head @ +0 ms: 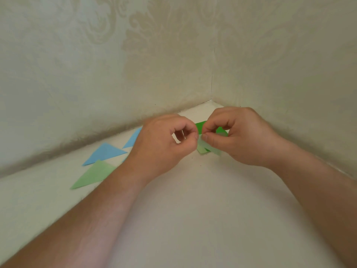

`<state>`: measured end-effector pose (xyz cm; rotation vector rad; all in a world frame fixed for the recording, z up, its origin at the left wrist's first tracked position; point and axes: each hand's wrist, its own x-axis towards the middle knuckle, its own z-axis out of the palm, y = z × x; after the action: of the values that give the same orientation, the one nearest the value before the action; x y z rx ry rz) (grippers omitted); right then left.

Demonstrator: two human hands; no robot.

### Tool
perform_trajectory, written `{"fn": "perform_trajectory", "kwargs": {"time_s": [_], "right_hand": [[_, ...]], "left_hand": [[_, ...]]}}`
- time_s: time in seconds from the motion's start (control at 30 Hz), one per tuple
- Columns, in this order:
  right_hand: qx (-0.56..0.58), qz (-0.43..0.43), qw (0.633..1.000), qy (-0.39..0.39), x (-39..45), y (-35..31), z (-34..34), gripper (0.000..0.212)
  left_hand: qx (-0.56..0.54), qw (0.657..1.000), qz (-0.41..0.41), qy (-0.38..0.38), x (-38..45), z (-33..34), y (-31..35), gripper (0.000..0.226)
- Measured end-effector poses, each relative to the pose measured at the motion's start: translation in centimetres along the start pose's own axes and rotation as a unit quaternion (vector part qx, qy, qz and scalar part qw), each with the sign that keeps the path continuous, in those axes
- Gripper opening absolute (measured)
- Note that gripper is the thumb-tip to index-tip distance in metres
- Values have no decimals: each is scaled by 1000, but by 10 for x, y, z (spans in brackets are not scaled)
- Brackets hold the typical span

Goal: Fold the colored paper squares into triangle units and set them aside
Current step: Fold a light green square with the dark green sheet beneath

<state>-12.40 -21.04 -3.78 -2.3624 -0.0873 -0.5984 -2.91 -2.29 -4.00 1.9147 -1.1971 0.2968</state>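
Green paper (204, 147) is pinched between thumb and curled fingers of left hand (164, 144) and right hand (239, 136), held just above the surface (193, 209) near the wall corner. Blue triangle (105, 153) and green triangle (92, 176) are laid flat at left, touching
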Motion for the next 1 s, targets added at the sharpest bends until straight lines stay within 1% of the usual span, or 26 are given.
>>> {"fn": "perform_trajectory", "kwargs": {"time_s": [0.1, 0.17, 0.23, 0.37, 0.5, 0.6, 0.7, 0.77, 0.83, 0.93, 1.0], "right_hand": [[7, 4, 1000, 7, 0, -1, 3, 15], [23, 16, 999, 17, 1, 0, 1, 11], [39, 25, 998, 29, 2, 2, -3, 12], [42, 27, 998, 22, 2, 2, -4, 15], [103, 69, 992, 27, 2, 4, -9, 13], [118, 76, 989, 41, 2, 3, -12, 15], [128, 83, 988, 40, 3, 4, -10, 11], [167, 99, 980, 32, 4, 5, -9, 7], [206, 120, 971, 35, 4, 5, -8, 12], [223, 129, 965, 35, 5, 3, -8, 9], [215, 126, 968, 18, 3, 4, -8, 17]], "left_hand": [[-4, 1000, -13, -7, 0, 0, -2, 13], [-10, 1000, -14, 6, 1, -2, -3, 13], [-10, 1000, -12, 21, 2, -3, -3, 13], [-20, 1000, -10, 19, 1, -1, -4, 15], [-51, 996, -58, 41, 0, -3, -3, 18], [-82, 991, -93, 40, -1, -2, 0, 20], [-105, 987, -118, 37, 0, -1, 0, 20], [-134, 980, -137, 53, 1, -2, -1, 19], [-149, 975, -155, 58, 2, -3, -4, 17], [-163, 975, -148, 9, 2, -3, -6, 10], [-150, 978, -141, -34, 0, -2, -6, 5]]}}
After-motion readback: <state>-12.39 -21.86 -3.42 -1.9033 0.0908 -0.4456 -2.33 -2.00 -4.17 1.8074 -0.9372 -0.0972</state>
